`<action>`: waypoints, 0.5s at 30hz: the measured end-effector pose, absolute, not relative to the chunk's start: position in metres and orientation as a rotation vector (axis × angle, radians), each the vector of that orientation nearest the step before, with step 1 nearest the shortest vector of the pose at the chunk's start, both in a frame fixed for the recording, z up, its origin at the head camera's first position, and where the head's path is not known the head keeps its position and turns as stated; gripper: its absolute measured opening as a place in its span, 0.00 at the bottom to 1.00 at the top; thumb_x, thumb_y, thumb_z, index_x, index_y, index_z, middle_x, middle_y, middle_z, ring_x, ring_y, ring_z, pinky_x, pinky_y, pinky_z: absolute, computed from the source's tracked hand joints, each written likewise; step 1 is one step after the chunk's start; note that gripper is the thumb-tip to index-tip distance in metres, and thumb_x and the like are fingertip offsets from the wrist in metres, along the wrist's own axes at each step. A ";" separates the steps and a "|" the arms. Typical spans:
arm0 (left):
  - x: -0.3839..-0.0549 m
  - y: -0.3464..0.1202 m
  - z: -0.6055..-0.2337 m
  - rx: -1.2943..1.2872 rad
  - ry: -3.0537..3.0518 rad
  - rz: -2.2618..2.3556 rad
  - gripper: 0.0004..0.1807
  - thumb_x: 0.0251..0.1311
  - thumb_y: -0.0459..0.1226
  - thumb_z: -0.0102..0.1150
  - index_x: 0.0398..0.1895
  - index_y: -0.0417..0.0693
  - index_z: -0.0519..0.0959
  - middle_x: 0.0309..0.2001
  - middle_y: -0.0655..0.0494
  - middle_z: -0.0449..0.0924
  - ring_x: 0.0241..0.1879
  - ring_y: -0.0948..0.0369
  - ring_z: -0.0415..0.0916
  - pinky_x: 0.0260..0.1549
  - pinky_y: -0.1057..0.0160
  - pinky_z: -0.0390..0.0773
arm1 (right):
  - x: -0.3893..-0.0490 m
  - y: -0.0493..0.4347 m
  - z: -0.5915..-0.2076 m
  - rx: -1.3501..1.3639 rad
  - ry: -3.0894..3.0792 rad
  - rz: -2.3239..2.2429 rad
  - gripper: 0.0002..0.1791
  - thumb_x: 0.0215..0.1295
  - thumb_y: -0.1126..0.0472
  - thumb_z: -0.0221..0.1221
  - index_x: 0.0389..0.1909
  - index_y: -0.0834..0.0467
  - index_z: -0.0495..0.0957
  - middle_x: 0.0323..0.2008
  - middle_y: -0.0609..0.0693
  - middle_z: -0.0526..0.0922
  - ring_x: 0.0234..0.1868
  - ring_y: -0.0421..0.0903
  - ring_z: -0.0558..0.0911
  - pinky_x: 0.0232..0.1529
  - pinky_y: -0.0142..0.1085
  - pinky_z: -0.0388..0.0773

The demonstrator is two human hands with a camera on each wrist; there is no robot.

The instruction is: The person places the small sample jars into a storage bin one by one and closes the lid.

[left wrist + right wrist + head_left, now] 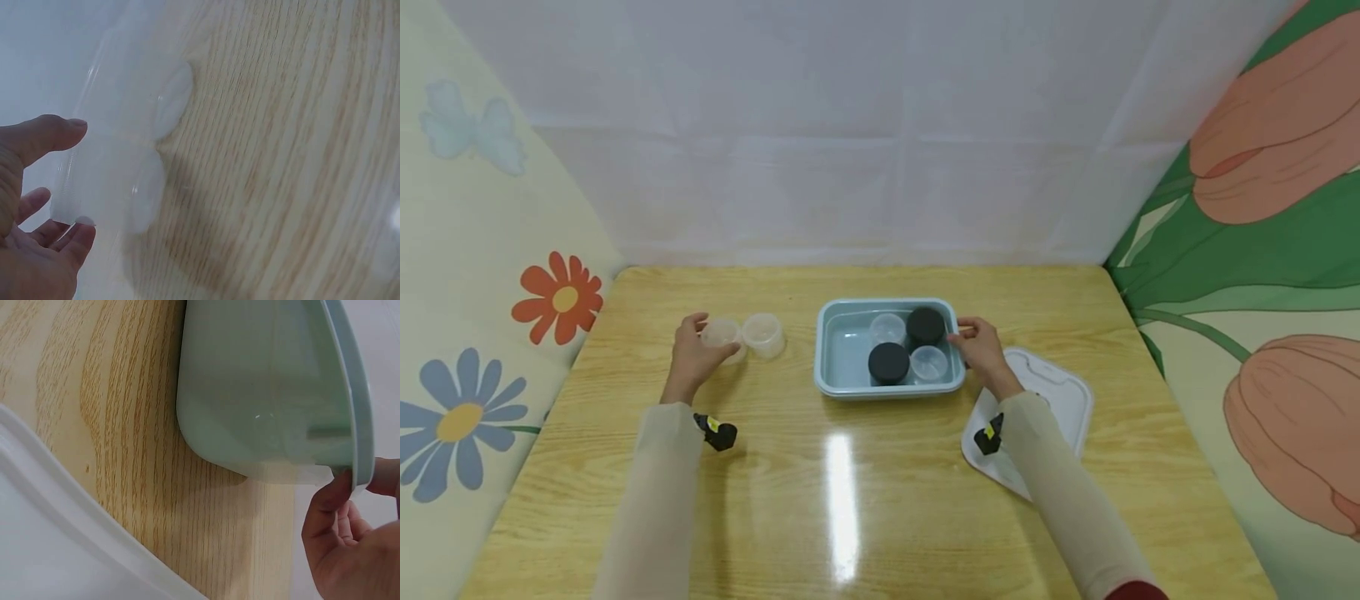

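Observation:
On the table's left side, my left hand [692, 357] grips a clear plastic cup [721, 333] between thumb and fingers. Close to its right is a second clear cup [764, 337]. In the left wrist view the two see-through cups stand side by side, with my thumb [65, 130] at the nearer one's rim. My right hand [987, 350] pinches the right rim of a light blue plastic box [847, 358], its thumb outside and a finger over the edge. Two black-topped round containers [889, 363] and two clear cups [929, 364] are grouped in the box's right part.
A white lid [1063, 392] with rounded corners lies on the wooden table [775, 500], partly under my right forearm. A pale cloth [865, 192] hangs behind the table. Flower-printed panels [467, 275] flank both sides.

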State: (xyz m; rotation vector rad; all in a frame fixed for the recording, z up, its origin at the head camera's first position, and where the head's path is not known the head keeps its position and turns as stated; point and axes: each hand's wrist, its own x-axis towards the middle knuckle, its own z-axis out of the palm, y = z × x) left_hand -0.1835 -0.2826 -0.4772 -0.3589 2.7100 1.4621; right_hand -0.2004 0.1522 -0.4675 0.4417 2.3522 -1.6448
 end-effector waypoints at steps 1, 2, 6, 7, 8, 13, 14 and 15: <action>-0.184 -0.282 -0.477 -0.373 2.710 1.463 0.46 0.55 0.35 0.64 0.71 0.35 0.48 0.67 0.28 0.51 0.66 0.35 0.53 0.62 0.37 0.60 | -0.201 0.152 -0.467 0.443 2.353 -1.644 0.22 0.67 0.63 0.56 0.61 0.61 0.68 0.45 0.56 0.74 0.31 0.41 0.74 0.22 0.29 0.72; -0.184 -0.281 -0.478 -0.383 2.710 1.464 0.45 0.55 0.35 0.64 0.71 0.35 0.48 0.67 0.29 0.52 0.66 0.36 0.54 0.62 0.38 0.61 | -0.201 0.152 -0.467 0.445 2.352 -1.644 0.23 0.66 0.63 0.56 0.61 0.61 0.68 0.45 0.56 0.74 0.32 0.41 0.74 0.22 0.29 0.72; -0.187 -0.280 -0.480 -0.387 2.724 1.451 0.44 0.57 0.36 0.63 0.71 0.32 0.50 0.67 0.29 0.52 0.65 0.36 0.54 0.62 0.38 0.60 | -0.201 0.152 -0.469 0.448 2.353 -1.648 0.22 0.66 0.63 0.56 0.61 0.61 0.68 0.44 0.56 0.74 0.31 0.41 0.74 0.22 0.29 0.72; -0.187 -0.279 -0.480 -0.385 2.727 1.452 0.43 0.57 0.36 0.63 0.70 0.32 0.50 0.67 0.29 0.53 0.65 0.36 0.55 0.62 0.39 0.60 | -0.201 0.152 -0.469 0.449 2.354 -1.650 0.22 0.66 0.63 0.56 0.60 0.61 0.69 0.44 0.56 0.74 0.31 0.41 0.74 0.21 0.29 0.72; -0.189 -0.279 -0.481 -0.380 2.733 1.447 0.43 0.57 0.36 0.63 0.70 0.31 0.50 0.67 0.29 0.53 0.65 0.36 0.55 0.63 0.39 0.60 | -0.201 0.152 -0.469 0.450 2.355 -1.651 0.22 0.66 0.63 0.57 0.60 0.61 0.69 0.44 0.56 0.74 0.30 0.41 0.74 0.21 0.29 0.72; -0.193 -0.278 -0.485 -0.367 2.764 1.414 0.44 0.55 0.36 0.64 0.70 0.30 0.51 0.66 0.27 0.54 0.65 0.35 0.56 0.63 0.39 0.59 | -0.201 0.152 -0.468 0.450 2.354 -1.645 0.22 0.66 0.63 0.56 0.60 0.60 0.69 0.45 0.56 0.74 0.31 0.41 0.74 0.22 0.29 0.72; -0.194 -0.278 -0.486 -0.363 2.765 1.412 0.44 0.55 0.36 0.64 0.70 0.30 0.51 0.67 0.27 0.54 0.65 0.35 0.55 0.63 0.39 0.59 | -0.201 0.152 -0.468 0.450 2.352 -1.645 0.22 0.67 0.63 0.56 0.60 0.60 0.68 0.45 0.57 0.74 0.32 0.41 0.74 0.23 0.30 0.72; -0.195 -0.277 -0.486 -0.357 2.761 1.413 0.44 0.55 0.36 0.64 0.70 0.30 0.51 0.67 0.28 0.54 0.65 0.35 0.55 0.63 0.39 0.59 | -0.200 0.152 -0.468 0.451 2.350 -1.645 0.22 0.67 0.62 0.56 0.61 0.60 0.68 0.46 0.57 0.74 0.32 0.42 0.74 0.23 0.30 0.72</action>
